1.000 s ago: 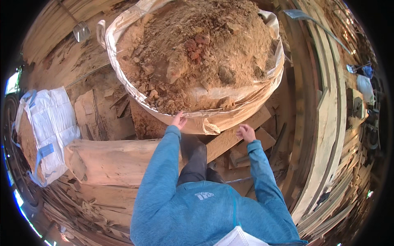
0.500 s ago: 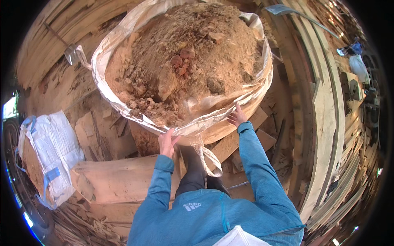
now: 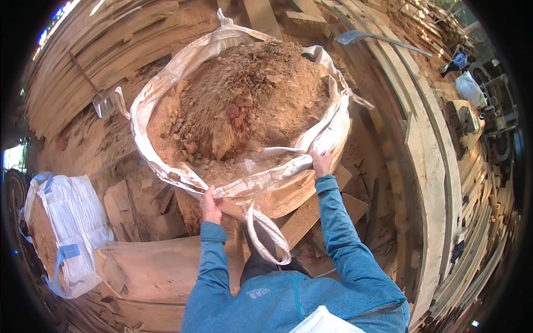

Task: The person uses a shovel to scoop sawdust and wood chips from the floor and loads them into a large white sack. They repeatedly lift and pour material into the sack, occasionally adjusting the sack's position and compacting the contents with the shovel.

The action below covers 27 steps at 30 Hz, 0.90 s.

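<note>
A large white woven bulk bag point(image 3: 145, 145) stands in front of me, heaped with sawdust point(image 3: 277, 100) and a few reddish lumps point(image 3: 239, 111). My left hand point(image 3: 210, 206) is closed on the bag's near rim, left of the middle. Further right, my right hand point(image 3: 321, 164) grips the same rim, its fingers wrapped over the folded edge. Between the two hands a white rope loop point(image 3: 266, 236) hangs down the bag's near side. The bag's lower part is mostly hidden below the rim.
A white sack with blue straps point(image 3: 78, 222) lies at the left beside a thick log point(image 3: 161, 266). One shovel point(image 3: 102, 102) rests on boards at the far left, another shovel point(image 3: 355, 36) at the far right. Long planks point(image 3: 433, 183) run along the right.
Both hands have closed on the bag's rim, where the fingers were spread before. The near right rim is now pulled up and folded. The view has shifted, showing more of the far side.
</note>
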Each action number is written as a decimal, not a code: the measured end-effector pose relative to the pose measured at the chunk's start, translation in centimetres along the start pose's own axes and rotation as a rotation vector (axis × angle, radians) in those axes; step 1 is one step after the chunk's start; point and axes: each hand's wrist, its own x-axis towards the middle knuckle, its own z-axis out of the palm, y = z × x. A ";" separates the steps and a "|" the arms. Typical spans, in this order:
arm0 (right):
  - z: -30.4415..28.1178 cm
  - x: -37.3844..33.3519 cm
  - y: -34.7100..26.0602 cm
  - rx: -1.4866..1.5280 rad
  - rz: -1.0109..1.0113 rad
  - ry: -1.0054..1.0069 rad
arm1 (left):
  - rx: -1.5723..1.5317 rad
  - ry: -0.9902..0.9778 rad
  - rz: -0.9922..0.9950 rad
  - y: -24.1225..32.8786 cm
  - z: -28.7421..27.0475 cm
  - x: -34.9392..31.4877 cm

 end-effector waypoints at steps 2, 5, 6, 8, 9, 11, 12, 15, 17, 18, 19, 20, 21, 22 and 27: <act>0.5 -2.2 -2.9 0.007 -0.029 -0.048 | -0.005 0.079 0.045 1.4 -1.1 -0.7; 0.9 -6.5 -7.4 -0.001 -0.056 -0.113 | -0.028 -0.015 0.156 3.9 -3.5 -3.0; 0.9 -8.2 -8.9 -0.016 -0.108 -0.133 | -0.063 -0.027 0.144 4.7 -4.3 -3.8; 0.1 -11.9 -11.4 0.002 -0.191 -0.197 | -0.130 -0.026 0.190 5.6 -6.6 -6.1; -0.9 -13.6 -12.4 -0.046 -0.127 -0.214 | -0.101 -0.066 0.215 5.6 -7.9 -7.5; -2.6 -16.8 -13.4 -0.092 -0.051 -0.318 | -0.132 0.007 0.186 5.1 -10.1 -9.9; -3.3 -17.8 -13.7 -0.083 -0.006 -0.316 | -0.092 0.004 0.219 4.7 -10.3 -10.4; -3.9 -18.9 -13.4 -0.026 0.106 -0.264 | -0.165 -0.154 0.350 4.3 -9.5 -10.0; -3.2 -18.2 -13.0 -0.069 -0.076 -0.259 | -0.037 -0.114 0.284 5.4 -8.0 -8.5; -2.8 -17.7 -13.0 0.066 -0.055 -0.301 | -0.031 -0.070 0.281 6.0 -7.2 -7.9; -2.3 -17.3 -12.9 0.032 0.004 -0.298 | 0.012 -0.003 0.244 7.0 -6.6 -7.4; -1.9 -17.0 -13.1 -0.001 0.060 -0.288 | 0.014 -0.054 0.270 7.6 -6.4 -7.4; -1.6 -16.7 -13.2 -0.008 0.053 -0.296 | 0.033 -0.078 0.255 8.2 -6.4 -7.4; -1.3 -16.6 -13.4 -0.020 0.081 -0.273 | 0.087 -0.069 0.265 8.8 -6.5 -7.5; -1.3 -16.9 -13.8 -0.053 0.133 -0.308 | 0.184 0.117 0.494 12.0 -8.8 -2.9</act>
